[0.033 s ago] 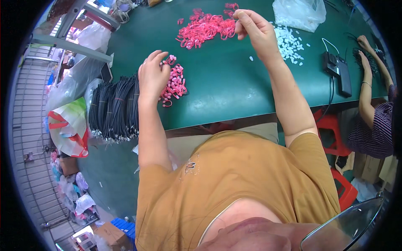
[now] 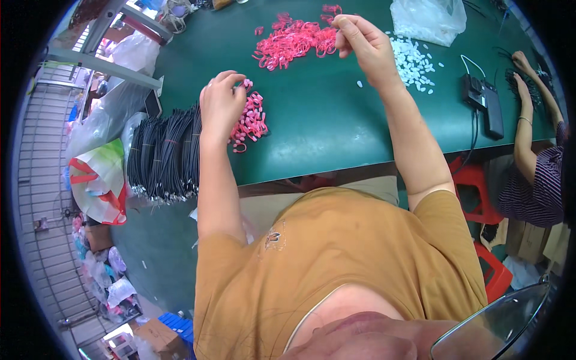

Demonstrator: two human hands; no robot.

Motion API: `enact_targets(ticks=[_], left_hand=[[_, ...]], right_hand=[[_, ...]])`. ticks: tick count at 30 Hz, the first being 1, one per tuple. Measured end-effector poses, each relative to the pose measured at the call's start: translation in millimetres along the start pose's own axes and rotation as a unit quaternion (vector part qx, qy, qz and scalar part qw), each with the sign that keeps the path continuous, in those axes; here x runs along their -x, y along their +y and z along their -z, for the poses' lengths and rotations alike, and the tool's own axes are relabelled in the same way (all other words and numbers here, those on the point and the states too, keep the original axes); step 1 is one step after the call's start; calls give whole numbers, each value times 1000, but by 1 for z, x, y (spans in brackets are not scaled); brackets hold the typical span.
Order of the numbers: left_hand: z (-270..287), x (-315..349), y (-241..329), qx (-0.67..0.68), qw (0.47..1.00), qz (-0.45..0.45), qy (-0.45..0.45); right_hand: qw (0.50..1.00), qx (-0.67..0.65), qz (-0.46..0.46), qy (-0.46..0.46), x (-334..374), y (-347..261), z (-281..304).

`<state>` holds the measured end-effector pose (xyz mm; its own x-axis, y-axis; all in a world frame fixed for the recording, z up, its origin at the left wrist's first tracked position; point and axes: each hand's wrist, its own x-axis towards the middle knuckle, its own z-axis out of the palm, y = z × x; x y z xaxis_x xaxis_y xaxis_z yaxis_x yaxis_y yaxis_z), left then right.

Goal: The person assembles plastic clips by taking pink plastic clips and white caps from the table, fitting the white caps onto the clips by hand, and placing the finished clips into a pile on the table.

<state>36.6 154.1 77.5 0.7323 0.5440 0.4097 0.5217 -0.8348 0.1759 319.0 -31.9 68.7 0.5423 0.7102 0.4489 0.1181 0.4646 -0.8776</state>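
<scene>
At the left, my left hand (image 2: 222,105) is curled beside a heap of pink loops with pale pieces on them (image 2: 255,117). One pink loop (image 2: 248,84) shows at the fingertips, between thumb and forefinger. My right hand (image 2: 366,48) is raised at the far middle of the table, thumb and forefinger pinched together. Whatever is in that pinch is too small to make out. Just left of it lies a larger heap of pink-red loops (image 2: 294,42). Small white oval pieces (image 2: 414,63) are scattered beside my right wrist, with a single white piece (image 2: 360,84) apart from them.
Bundles of black cords (image 2: 162,153) lie on the green table (image 2: 324,132) left of my forearm. A clear plastic bag (image 2: 429,21) rests at the back right. Nearer the right edge are a black device with a cable (image 2: 483,99) and another person's hands (image 2: 521,75) on black cords.
My left hand has shifted slightly to the right, and the pink loop at its fingertips with it. My right hand stays nearly in place, still pinched.
</scene>
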Motion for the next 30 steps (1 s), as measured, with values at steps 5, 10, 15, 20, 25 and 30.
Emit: enact_targets(ticks=[5, 10, 15, 20, 25, 30], left_hand=[[-24, -47, -7, -52, 992, 47, -104], [-66, -71, -28, -46, 996, -65, -49], [-83, -71, -7, -60, 988, -89, -115], [-66, -25, 63, 15, 979, -171, -112], [-44, 6, 87, 66, 987, -146, -25], [-26, 35, 101, 108, 989, -104, -5]], right_hand=[[999, 33, -19, 6, -1, 4, -2], [999, 38, -29, 5, -5, 9, 1], [999, 33, -32, 1, -4, 9, 7], [999, 39, -21, -1, -3, 2, 8], [998, 51, -23, -10, -10, 14, 7], [998, 25, -48, -26, -7, 14, 7]])
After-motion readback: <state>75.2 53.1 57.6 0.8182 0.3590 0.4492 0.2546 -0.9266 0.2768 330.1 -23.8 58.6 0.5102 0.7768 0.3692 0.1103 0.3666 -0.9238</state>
